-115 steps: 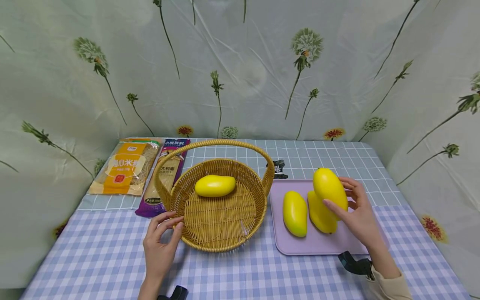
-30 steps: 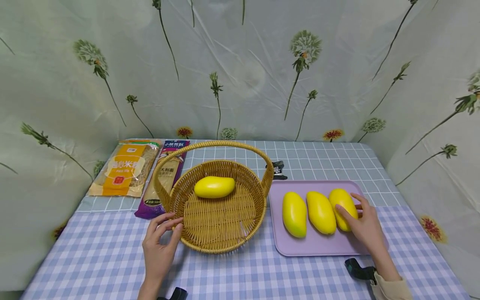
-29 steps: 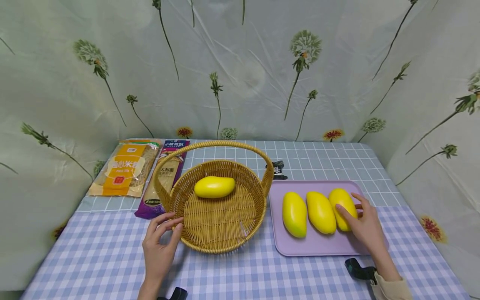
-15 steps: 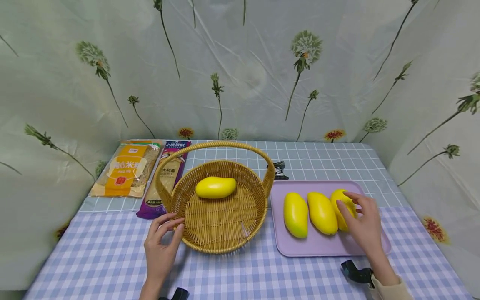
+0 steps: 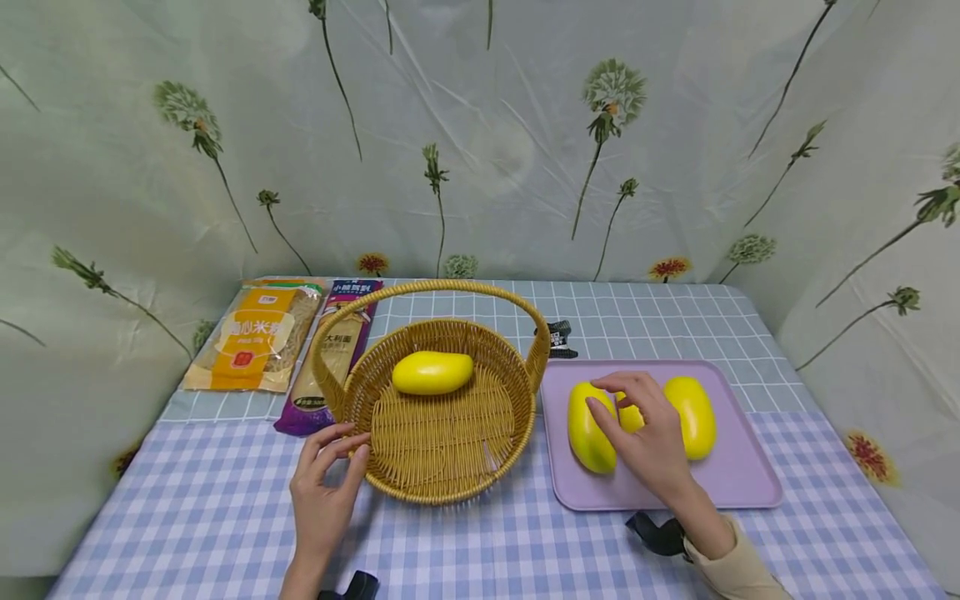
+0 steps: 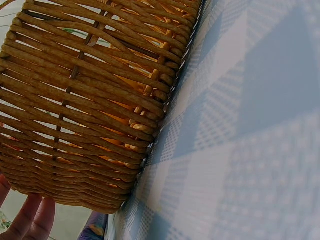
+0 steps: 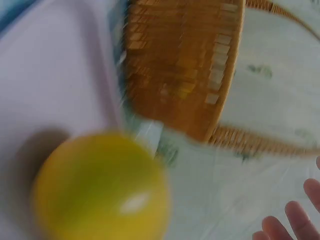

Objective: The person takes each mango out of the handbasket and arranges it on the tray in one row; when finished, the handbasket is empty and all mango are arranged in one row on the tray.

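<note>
My left hand [image 5: 322, 492] rests its fingertips on the near left rim of a round wicker basket [image 5: 442, 454] with a tall handle. One yellow mango [image 5: 432, 372] lies inside, toward the back. My right hand [image 5: 648, 429], fingers spread and holding nothing, hovers over a lilac tray [image 5: 742, 483] beside the left mango [image 5: 588, 425]. It partly covers the middle mango [image 5: 630, 417]; the right mango [image 5: 690, 417] lies in plain sight. In the right wrist view, a blurred mango [image 7: 100, 190] is apart from the fingers [image 7: 300, 220]. The left wrist view shows the basket's woven wall [image 6: 75, 100].
A bag of rice noodles [image 5: 255, 337] and a purple spaghetti pack [image 5: 330, 358] lie left of the basket, the pack partly behind its handle. A small black packet [image 5: 558, 340] sits behind the tray. A checked cloth [image 5: 480, 550] covers the table.
My right hand set a mango down at the tray's right, let it go and moved left over the other mangoes. The left hand stays at the basket rim.
</note>
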`<state>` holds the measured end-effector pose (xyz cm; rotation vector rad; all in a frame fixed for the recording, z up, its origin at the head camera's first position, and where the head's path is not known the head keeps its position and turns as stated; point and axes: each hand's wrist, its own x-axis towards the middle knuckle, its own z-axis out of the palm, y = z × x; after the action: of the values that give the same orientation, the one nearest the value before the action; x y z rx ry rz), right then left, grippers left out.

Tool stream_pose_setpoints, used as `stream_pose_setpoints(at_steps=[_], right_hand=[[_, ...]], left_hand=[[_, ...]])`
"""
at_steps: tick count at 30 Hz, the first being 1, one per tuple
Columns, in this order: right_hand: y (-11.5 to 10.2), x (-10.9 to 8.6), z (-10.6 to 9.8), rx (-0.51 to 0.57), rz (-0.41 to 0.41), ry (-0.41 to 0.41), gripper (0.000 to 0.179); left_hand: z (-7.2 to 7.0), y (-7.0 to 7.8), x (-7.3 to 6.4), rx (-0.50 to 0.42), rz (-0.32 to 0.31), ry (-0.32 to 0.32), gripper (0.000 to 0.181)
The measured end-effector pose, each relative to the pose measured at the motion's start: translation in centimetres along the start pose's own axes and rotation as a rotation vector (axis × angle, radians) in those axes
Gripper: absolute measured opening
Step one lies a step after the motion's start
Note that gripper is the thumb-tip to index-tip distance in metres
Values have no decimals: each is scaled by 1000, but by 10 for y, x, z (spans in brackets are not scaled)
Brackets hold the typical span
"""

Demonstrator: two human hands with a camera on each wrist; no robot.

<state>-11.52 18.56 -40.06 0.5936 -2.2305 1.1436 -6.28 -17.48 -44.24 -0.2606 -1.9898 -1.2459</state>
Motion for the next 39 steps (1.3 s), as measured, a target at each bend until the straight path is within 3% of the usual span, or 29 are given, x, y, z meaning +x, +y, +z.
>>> stream_pose_setpoints(at_steps=[8, 14, 23, 31, 39], right_hand=[[-27, 23, 35, 129, -125, -168, 28], [-44, 41, 57, 156, -183, -289, 23], [-61, 72, 79, 118, -132, -468, 21], [-69, 97, 94, -45, -63, -701, 34], [-65, 112, 117, -140, 12, -827, 39]], left_hand=[[0, -1, -1, -7, -6, -9, 21], [1, -1, 0, -17, 3, -8, 20], [0, 0, 0, -8, 0, -2, 21], [-1, 0, 0, 1, 3, -1, 21], [-1, 0, 0, 8, 2, -4, 22]])
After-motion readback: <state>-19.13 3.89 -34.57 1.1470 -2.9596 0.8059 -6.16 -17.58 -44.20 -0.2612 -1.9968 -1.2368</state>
